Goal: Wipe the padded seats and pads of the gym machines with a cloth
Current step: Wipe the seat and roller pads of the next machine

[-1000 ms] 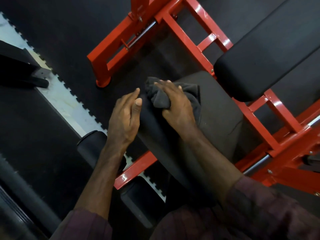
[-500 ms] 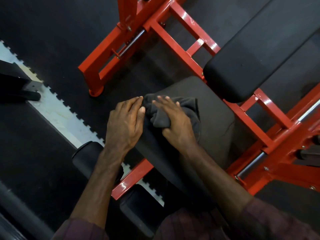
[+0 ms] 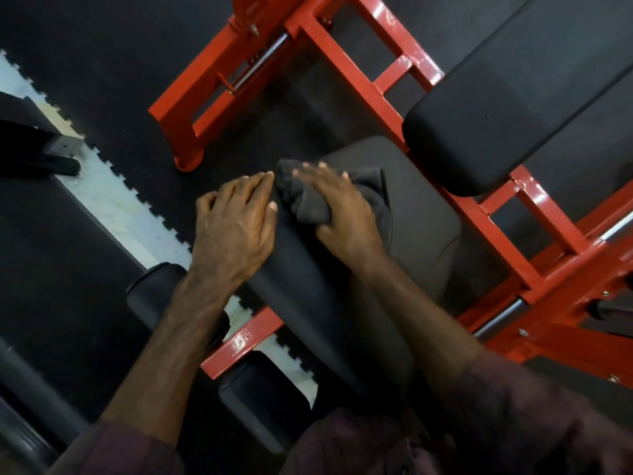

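A dark grey cloth (image 3: pixel 308 202) lies bunched on the near-left part of the black padded seat (image 3: pixel 421 214) of a red-framed gym machine. My right hand (image 3: pixel 342 214) lies on top of the cloth, fingers spread over it and thumb pinching a fold. My left hand (image 3: pixel 236 221) rests flat on the seat's left edge, its fingers relaxed and touching the cloth's side. The long black back pad (image 3: pixel 507 108) rises to the upper right.
The red steel frame (image 3: pixel 373 70) surrounds the seat, with a foot (image 3: pixel 188 162) on the black rubber floor. Two black roller pads (image 3: pixel 154 289) (image 3: pixel 260 399) sit on a red bar (image 3: pixel 239 344) below my arms. A pale floor strip (image 3: pixel 113 204) runs at left.
My left hand has slid in against the seat's edge and the cloth. My right hand keeps the cloth near the same spot on the seat. The view shifted slightly.
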